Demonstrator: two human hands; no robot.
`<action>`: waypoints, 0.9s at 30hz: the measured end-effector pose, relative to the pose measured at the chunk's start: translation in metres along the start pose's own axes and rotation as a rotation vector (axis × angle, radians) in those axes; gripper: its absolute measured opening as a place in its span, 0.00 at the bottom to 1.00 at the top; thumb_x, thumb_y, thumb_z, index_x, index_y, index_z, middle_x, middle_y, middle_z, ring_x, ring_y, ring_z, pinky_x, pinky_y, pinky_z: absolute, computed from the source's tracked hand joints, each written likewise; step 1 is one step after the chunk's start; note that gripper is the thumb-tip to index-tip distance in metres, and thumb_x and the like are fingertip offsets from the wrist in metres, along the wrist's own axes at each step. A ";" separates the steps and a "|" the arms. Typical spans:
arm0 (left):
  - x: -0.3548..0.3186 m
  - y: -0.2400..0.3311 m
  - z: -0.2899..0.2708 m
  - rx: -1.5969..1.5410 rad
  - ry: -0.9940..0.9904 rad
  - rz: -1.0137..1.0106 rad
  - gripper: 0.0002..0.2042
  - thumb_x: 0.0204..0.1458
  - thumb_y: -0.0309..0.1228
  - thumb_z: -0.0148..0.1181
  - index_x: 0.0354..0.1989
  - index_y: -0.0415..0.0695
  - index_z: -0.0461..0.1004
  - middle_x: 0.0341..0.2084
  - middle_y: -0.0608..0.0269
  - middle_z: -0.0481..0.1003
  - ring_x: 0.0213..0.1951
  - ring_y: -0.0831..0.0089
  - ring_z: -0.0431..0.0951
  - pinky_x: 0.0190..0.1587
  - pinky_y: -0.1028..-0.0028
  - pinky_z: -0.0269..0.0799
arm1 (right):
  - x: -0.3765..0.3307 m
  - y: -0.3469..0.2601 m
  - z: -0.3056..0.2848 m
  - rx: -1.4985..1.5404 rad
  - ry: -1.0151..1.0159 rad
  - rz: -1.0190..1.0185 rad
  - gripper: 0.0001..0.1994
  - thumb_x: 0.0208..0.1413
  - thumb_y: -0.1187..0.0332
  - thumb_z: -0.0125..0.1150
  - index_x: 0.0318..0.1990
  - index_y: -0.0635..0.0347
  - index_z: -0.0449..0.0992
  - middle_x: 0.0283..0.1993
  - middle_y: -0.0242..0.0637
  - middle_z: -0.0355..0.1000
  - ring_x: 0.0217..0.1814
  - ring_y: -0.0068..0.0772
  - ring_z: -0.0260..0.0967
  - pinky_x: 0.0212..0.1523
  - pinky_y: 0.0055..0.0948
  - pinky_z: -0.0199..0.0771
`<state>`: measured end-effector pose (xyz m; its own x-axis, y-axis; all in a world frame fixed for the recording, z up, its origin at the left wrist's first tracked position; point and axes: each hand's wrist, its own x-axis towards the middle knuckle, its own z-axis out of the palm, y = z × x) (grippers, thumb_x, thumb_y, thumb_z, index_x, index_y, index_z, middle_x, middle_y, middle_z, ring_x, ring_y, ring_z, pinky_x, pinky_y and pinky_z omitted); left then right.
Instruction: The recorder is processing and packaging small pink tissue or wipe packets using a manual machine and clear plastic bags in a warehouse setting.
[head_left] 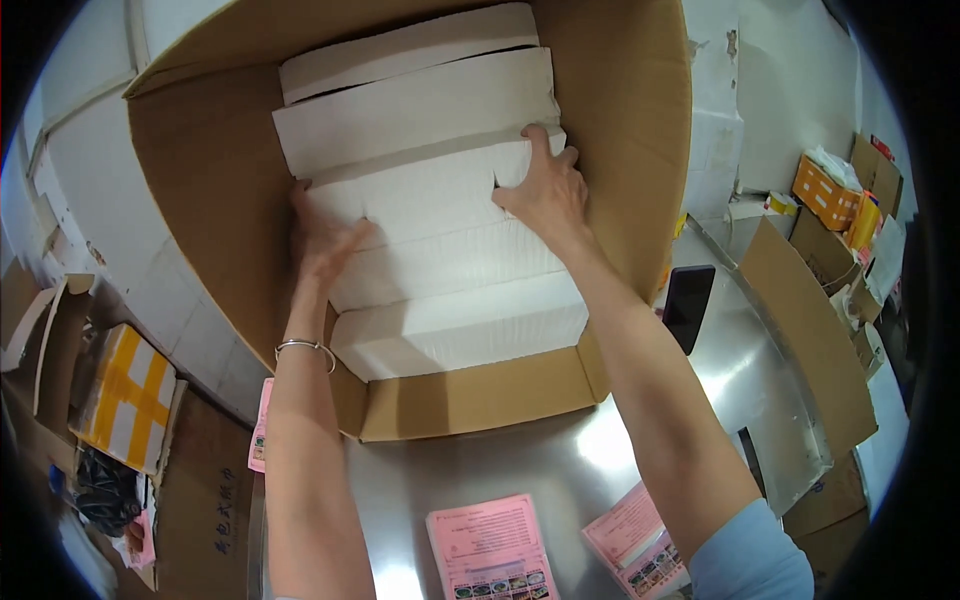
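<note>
Inside the box [620, 110], both hands clasp one white block [430, 200] in the stack. Left hand [322, 238] grips its left edge, right hand [548, 190] its right edge, fingers curled around it.

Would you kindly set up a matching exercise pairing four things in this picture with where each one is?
Things:
1. white stack
2. black phone
3. pink leaflet
4. silver bangle

Places:
A. on the left wrist
B. inside the cardboard box
C. lying flat on the metal table, near edge
D. on the table, right of the box

Pairs: 1-B, 2-D, 3-C, 4-A
</note>
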<state>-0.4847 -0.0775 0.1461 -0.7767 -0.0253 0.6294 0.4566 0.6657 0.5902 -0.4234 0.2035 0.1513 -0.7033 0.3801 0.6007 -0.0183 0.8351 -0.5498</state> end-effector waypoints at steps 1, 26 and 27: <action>-0.005 0.008 -0.004 -0.026 -0.005 -0.042 0.50 0.36 0.37 0.73 0.68 0.42 0.47 0.59 0.44 0.64 0.60 0.50 0.68 0.62 0.60 0.66 | -0.004 0.000 0.002 0.003 0.050 -0.019 0.42 0.38 0.61 0.71 0.66 0.45 0.58 0.51 0.63 0.63 0.44 0.66 0.73 0.48 0.50 0.75; -0.301 0.167 -0.026 0.374 -0.037 0.146 0.49 0.38 0.43 0.71 0.69 0.37 0.52 0.57 0.36 0.69 0.54 0.46 0.75 0.55 0.57 0.73 | -0.234 0.144 -0.208 -0.106 -0.072 -0.003 0.49 0.34 0.56 0.70 0.70 0.54 0.56 0.52 0.57 0.71 0.50 0.56 0.74 0.48 0.48 0.76; -0.306 0.172 -0.001 0.326 -0.171 0.088 0.50 0.39 0.46 0.70 0.69 0.37 0.51 0.57 0.36 0.69 0.55 0.45 0.74 0.56 0.57 0.72 | -0.238 0.169 -0.217 -0.161 -0.145 0.090 0.52 0.35 0.55 0.68 0.72 0.55 0.53 0.52 0.58 0.72 0.49 0.57 0.75 0.48 0.48 0.76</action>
<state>-0.1684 0.0444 0.0556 -0.8144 0.1495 0.5607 0.3844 0.8629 0.3282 -0.1046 0.3404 0.0412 -0.7919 0.4044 0.4575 0.1546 0.8576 -0.4904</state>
